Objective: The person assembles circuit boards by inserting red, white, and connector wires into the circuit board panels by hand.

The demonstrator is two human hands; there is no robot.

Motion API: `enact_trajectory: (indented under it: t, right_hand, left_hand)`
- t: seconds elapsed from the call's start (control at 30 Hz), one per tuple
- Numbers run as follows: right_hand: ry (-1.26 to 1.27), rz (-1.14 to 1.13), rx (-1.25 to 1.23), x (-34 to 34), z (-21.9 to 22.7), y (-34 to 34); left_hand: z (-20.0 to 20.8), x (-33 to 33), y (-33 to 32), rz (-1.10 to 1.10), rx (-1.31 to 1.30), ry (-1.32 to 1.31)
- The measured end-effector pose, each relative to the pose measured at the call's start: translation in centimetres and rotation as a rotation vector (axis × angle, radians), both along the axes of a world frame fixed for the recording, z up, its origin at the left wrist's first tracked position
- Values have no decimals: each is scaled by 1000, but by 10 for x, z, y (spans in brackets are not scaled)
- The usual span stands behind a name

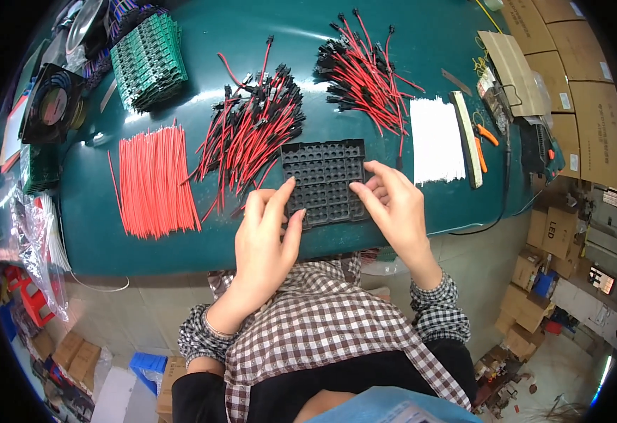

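A black plastic tray (pixel 325 169) with rows of small round hollows lies at the front middle of the green table. My left hand (pixel 265 236) is at its left edge, thumb near the lower left corner and forefinger along the side. My right hand (pixel 395 204) grips the right edge, with the thumb on the rim and the fingers curled beside it. Beyond the tray to the left lies a loose heap of red-and-black connector leads (pixel 255 130). A second heap of such leads (pixel 361 77) sits further back to the right.
Red wires (pixel 155 182) lie in a row on the left, white wires (pixel 437 141) on the right. Green circuit boards (pixel 149 62) are stacked at the back left, near a black fan (pixel 52 104). Orange-handled pliers (pixel 487 135) rest at right. Cardboard boxes (pixel 590 120) stand beyond.
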State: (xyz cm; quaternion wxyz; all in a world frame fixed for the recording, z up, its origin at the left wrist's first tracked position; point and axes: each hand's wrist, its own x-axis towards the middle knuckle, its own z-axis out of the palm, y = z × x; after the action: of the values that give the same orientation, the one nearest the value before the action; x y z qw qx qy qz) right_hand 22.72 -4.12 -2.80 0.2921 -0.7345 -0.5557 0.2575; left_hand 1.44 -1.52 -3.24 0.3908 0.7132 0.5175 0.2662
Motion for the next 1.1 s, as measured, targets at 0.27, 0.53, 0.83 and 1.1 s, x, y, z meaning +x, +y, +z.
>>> enact_trajectory:
  t: [0.27,0.53,0.83,1.1]
  right_hand:
    - [-440,-31,58,77,35,75]
    - [-581,-230,-357,138,21,42]
    - [-357,-210,-426,148,15,43]
    - [-83,-338,-281,152,13,28]
  left_hand:
    - [5,-2,4,11,-72,-92]
    - [22,-63,12,319,233,-17]
    - [38,-129,63,549,-1,690]
    - [22,-159,72,562,-41,515]
